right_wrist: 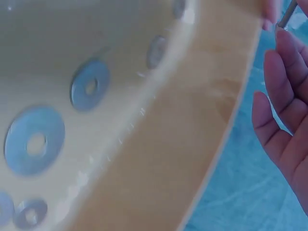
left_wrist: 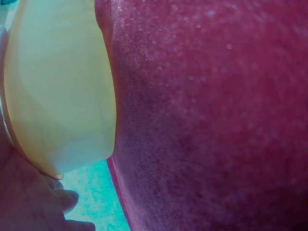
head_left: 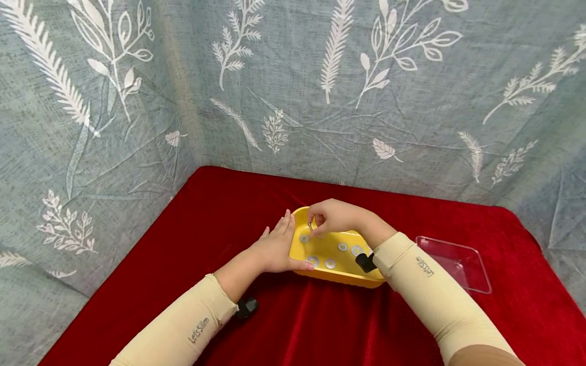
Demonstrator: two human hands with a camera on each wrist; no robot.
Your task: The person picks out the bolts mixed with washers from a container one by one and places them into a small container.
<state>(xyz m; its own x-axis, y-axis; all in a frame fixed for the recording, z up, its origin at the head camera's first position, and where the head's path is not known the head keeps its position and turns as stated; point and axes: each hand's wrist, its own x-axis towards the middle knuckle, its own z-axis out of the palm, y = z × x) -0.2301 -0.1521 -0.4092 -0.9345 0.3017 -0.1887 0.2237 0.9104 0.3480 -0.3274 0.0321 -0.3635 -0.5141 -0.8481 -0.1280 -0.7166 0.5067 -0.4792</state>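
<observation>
A yellow plastic bin (head_left: 339, 277) sits on red cloth, with several flat metal washers (head_left: 343, 247) scattered over its floor. My left hand (head_left: 274, 249) lies against the bin's left end, fingers straight along the outside and thumb over the near corner of the rim. In the left wrist view, the bin's outer wall (left_wrist: 62, 91) runs beside that hand. Over the bin's far left part, my right hand (head_left: 336, 216) pinches a small metal screw (head_left: 310, 226) between thumb and fingertips. The right wrist view catches the screw's grey shank (right_wrist: 288, 14) at its upper edge.
To the right of the bin stands a clear plastic box (head_left: 484, 291), partly behind the right forearm. Black wrist cameras (head_left: 247, 308) sit at both cuffs; the right one overhangs the bin. A patterned grey-blue curtain (head_left: 293, 101) rises behind the table and along its sides.
</observation>
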